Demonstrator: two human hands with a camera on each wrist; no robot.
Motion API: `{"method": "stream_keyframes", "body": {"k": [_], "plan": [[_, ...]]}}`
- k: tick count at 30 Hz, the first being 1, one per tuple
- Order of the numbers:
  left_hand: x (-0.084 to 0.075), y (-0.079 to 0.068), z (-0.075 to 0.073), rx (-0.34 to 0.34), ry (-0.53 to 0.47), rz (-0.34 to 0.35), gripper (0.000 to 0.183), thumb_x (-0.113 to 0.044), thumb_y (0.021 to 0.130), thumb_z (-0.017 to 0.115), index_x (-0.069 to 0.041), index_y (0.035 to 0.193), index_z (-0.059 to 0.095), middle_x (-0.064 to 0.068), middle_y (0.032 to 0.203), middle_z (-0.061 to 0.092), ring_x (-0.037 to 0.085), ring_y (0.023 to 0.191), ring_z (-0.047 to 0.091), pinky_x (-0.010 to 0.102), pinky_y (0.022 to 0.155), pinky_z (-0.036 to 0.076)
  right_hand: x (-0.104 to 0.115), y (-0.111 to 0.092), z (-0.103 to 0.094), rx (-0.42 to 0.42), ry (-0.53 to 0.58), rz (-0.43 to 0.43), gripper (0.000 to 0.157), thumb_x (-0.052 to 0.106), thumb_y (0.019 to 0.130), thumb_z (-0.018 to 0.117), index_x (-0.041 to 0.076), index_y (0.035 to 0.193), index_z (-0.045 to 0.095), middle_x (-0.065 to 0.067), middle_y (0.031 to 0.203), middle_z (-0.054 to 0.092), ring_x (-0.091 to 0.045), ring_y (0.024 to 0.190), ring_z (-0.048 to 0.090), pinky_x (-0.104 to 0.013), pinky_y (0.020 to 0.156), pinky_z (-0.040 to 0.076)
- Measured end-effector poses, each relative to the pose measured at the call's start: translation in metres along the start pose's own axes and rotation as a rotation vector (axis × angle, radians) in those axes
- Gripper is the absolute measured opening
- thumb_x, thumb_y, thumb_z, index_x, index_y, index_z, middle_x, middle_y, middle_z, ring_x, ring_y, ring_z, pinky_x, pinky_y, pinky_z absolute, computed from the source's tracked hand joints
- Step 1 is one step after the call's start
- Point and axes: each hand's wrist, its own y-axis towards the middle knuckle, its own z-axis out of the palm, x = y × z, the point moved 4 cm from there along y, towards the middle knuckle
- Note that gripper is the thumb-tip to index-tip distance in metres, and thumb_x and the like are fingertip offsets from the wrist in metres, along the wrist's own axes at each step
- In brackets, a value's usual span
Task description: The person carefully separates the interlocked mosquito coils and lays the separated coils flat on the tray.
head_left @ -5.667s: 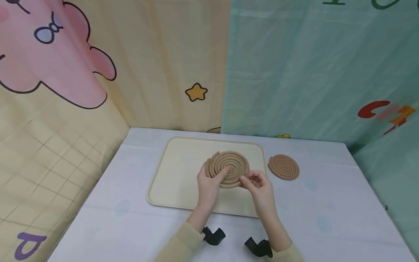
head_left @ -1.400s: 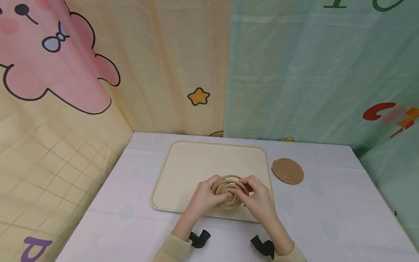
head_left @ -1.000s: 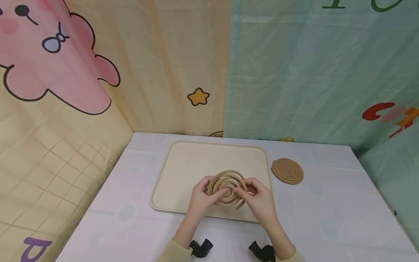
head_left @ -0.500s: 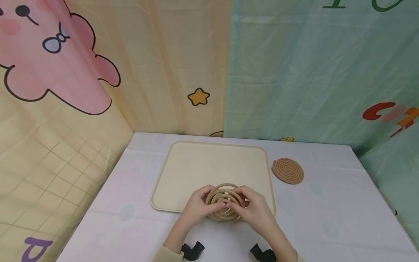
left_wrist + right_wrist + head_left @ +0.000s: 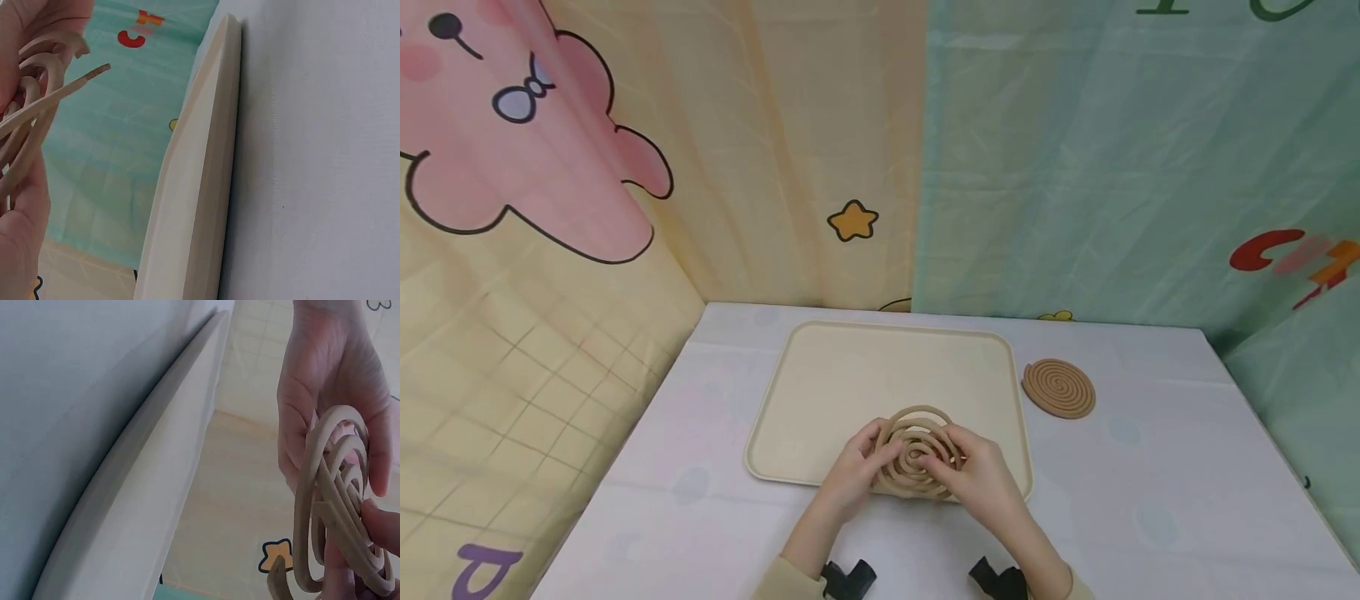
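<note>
A tan mosquito coil (image 5: 917,454) is between both hands above the front part of the cream tray (image 5: 835,358). Its loops stand apart at different heights, and loose ends (image 5: 97,72) stick out in the left wrist view. My left hand (image 5: 850,471) grips the coil from the left, thumb on top and fingers behind it. From the right, my right hand (image 5: 985,483) pinches it, its thumb near the centre. In the right wrist view the left palm (image 5: 331,381) shows behind the spread rings. Most right fingers are hidden beneath the coil.
Another coil (image 5: 1058,389), flat and tightly wound, lies on the white tablecloth (image 5: 1150,450) right of the tray. Printed curtains (image 5: 1075,167) hang around the table. Black angled pieces (image 5: 850,579) are at both wrists.
The compact coil of earlier has its loops spread apart. Over the last half second it has risen slightly and tilted, and the left thumb has drawn back from its centre.
</note>
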Motion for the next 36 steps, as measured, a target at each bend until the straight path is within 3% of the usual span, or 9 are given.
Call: {"method": "stream_keyframes", "body": {"k": [5,8,11,15,18,25,28,34,36], "plan": [[0.000,0.001,-0.001,0.046,0.015,-0.077,0.034,-0.034,0.107,0.035,-0.003,0.108,0.050,0.000,0.103,0.053,0.009,0.096,0.055,0.022,0.082,0.050,0.010,-0.003,0.004,0.044,-0.163,-0.212,0.020,0.008,0.078,0.081,0.014,0.087,0.065,0.010,0.073,0.052,0.002,0.064,0.042,-0.016,0.053,0.042],[-0.001,0.001,-0.002,0.071,0.029,-0.107,0.043,-0.037,0.106,0.033,0.002,0.113,0.051,0.001,0.105,0.056,0.010,0.099,0.057,0.023,0.087,0.051,0.016,-0.007,0.007,0.066,-0.236,-0.328,0.022,0.005,0.077,0.082,0.014,0.085,0.064,0.009,0.081,0.059,0.003,0.069,0.046,-0.015,0.058,0.045],[-0.004,-0.001,-0.006,0.087,0.084,-0.095,0.049,-0.038,0.106,0.034,0.007,0.115,0.052,0.000,0.102,0.058,0.010,0.095,0.058,0.023,0.084,0.052,0.020,-0.009,0.007,0.069,-0.260,-0.383,0.023,0.004,0.075,0.083,0.014,0.084,0.065,0.008,0.082,0.060,0.002,0.069,0.047,-0.014,0.057,0.046],[-0.011,-0.003,-0.014,0.061,0.198,-0.031,0.048,-0.034,0.107,0.035,0.008,0.112,0.057,0.000,0.100,0.060,0.009,0.092,0.060,0.022,0.081,0.053,0.018,-0.008,0.004,0.036,-0.189,-0.361,0.019,0.010,0.075,0.083,0.015,0.082,0.066,0.011,0.074,0.055,0.002,0.064,0.044,-0.014,0.053,0.042],[-0.015,-0.005,-0.018,-0.002,0.231,-0.005,0.045,-0.032,0.108,0.037,0.007,0.113,0.058,0.005,0.105,0.061,0.008,0.095,0.061,0.021,0.083,0.053,0.012,-0.005,0.002,-0.021,-0.087,-0.305,0.017,0.013,0.075,0.083,0.015,0.082,0.068,0.013,0.072,0.056,0.002,0.062,0.044,-0.015,0.052,0.043],[-0.015,-0.007,-0.021,-0.122,0.103,-0.024,0.049,-0.034,0.107,0.037,0.010,0.120,0.052,0.014,0.119,0.057,0.007,0.104,0.060,0.020,0.087,0.054,-0.002,0.001,-0.002,-0.098,0.166,-0.215,0.018,0.004,0.079,0.079,0.009,0.095,0.073,0.000,0.085,0.070,-0.001,0.081,0.064,-0.022,0.071,0.059],[-0.015,-0.008,-0.019,-0.102,0.114,-0.024,0.046,-0.032,0.107,0.040,0.010,0.122,0.051,0.016,0.120,0.058,0.006,0.104,0.059,0.019,0.088,0.052,-0.003,0.002,-0.005,-0.083,0.195,-0.252,0.016,0.003,0.080,0.077,0.009,0.094,0.074,-0.003,0.087,0.072,-0.002,0.082,0.065,-0.022,0.073,0.058],[-0.022,-0.010,-0.014,-0.011,0.404,0.002,0.036,-0.027,0.101,0.055,-0.003,0.127,0.061,0.017,0.115,0.068,0.007,0.093,0.061,0.020,0.079,0.051,0.004,0.001,-0.008,0.026,0.165,-0.438,0.019,0.000,0.078,0.077,0.014,0.091,0.075,0.000,0.087,0.074,-0.007,0.081,0.068,-0.021,0.073,0.057],[-0.024,-0.010,-0.014,-0.014,0.449,0.014,0.035,-0.027,0.100,0.058,-0.005,0.127,0.063,0.016,0.109,0.071,0.008,0.090,0.063,0.020,0.078,0.053,0.005,0.000,-0.007,0.043,0.161,-0.497,0.022,-0.003,0.078,0.077,0.014,0.092,0.075,0.000,0.089,0.074,-0.010,0.084,0.069,-0.020,0.077,0.057]]}}
